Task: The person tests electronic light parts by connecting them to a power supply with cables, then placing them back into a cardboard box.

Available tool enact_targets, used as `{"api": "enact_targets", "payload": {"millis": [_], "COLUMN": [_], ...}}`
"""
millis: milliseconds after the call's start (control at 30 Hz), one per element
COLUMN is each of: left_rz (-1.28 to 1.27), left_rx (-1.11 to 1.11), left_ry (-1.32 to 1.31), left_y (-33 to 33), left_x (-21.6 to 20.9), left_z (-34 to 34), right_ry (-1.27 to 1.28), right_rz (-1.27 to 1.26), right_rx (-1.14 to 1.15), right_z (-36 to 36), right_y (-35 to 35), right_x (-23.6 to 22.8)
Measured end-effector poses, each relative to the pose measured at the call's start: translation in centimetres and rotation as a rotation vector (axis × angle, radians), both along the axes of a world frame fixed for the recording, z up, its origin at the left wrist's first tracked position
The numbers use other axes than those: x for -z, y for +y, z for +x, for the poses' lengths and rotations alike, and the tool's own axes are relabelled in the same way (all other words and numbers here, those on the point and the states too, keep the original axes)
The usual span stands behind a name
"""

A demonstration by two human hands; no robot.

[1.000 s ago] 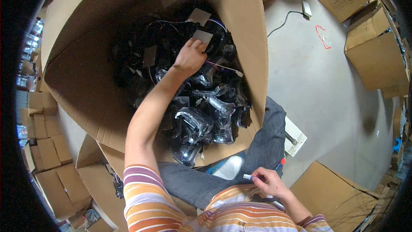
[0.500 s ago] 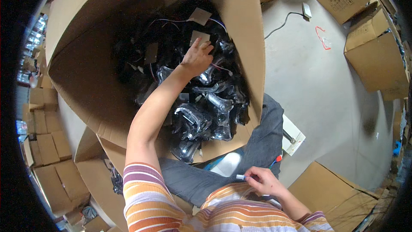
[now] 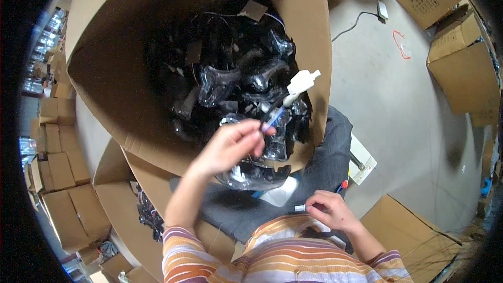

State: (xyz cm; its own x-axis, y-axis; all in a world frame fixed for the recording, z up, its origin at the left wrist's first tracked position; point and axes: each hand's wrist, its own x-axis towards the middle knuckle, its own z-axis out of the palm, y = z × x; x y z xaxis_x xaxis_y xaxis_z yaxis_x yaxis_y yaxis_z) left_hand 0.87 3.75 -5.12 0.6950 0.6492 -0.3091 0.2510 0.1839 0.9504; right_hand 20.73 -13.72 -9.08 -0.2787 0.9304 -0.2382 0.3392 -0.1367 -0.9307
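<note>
In the left grip point(image 3: 233, 145), pinching a partly blue wire point(image 3: 273, 119) between thumb and fingers, over the near side of a big open box point(image 3: 310, 26). Seeing a white plug point(image 3: 303, 82) above and right of those fingertips, in line with the wire and near the right wall of the box. Seeing a glossy dark part point(image 3: 254, 179) just below the left grip, at the near edge; not being able to tell whether hanging from the wire or resting there. Seeing a heap point(image 3: 217, 83) of similar pieces inside the box, including two cards point(image 3: 254, 10) toward the far side. In the right grip point(image 3: 334, 214), pinching a small plug point(image 3: 299, 208) at the fingertips, hovering above the jeans point(image 3: 338, 139), well apart from the left grip. Seeing a red frame point(image 3: 401, 46) and a dark cable point(image 3: 350, 27) on the floor point(image 3: 385, 86), and a white panel point(image 3: 367, 156) near the knee. Seeing a smaller box point(image 3: 112, 212) at left, holding dark bits point(image 3: 149, 217).
</note>
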Motion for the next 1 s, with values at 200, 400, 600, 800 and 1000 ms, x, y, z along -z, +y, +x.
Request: {"api": "enact_targets", "payload": {"millis": [200,400,600,800,1000], "left_rz": [-0.254,-0.160,0.115,0.212,0.241], "left_rx": [-0.063,-0.139,-0.136,-0.105,0.101], "left_ry": [-0.236,-0.236,-0.216,-0.110,-0.154], "left_y": [-8.0,-11.3,-12.8,-13.1,-12.4], "left_x": [4.6,5.1,5.6,5.7,6.2], "left_z": [-1.9,-1.9,-1.4,-1.1,-2.5], "right_ry": [0.105,0.185,0.154,0.209,0.213], "right_rz": [-0.004,0.015,-0.001,-0.027,0.068], "right_rx": [0.019,0.037,0.023,-0.001,0.125], "right_z": [-0.7,-1.5,-1.6,-1.5,0.0], "right_y": [0.0,0.7,1.1,1.1,1.8], "right_x": [-1.1,-1.3,-1.7,-1.3,-2.8]}}
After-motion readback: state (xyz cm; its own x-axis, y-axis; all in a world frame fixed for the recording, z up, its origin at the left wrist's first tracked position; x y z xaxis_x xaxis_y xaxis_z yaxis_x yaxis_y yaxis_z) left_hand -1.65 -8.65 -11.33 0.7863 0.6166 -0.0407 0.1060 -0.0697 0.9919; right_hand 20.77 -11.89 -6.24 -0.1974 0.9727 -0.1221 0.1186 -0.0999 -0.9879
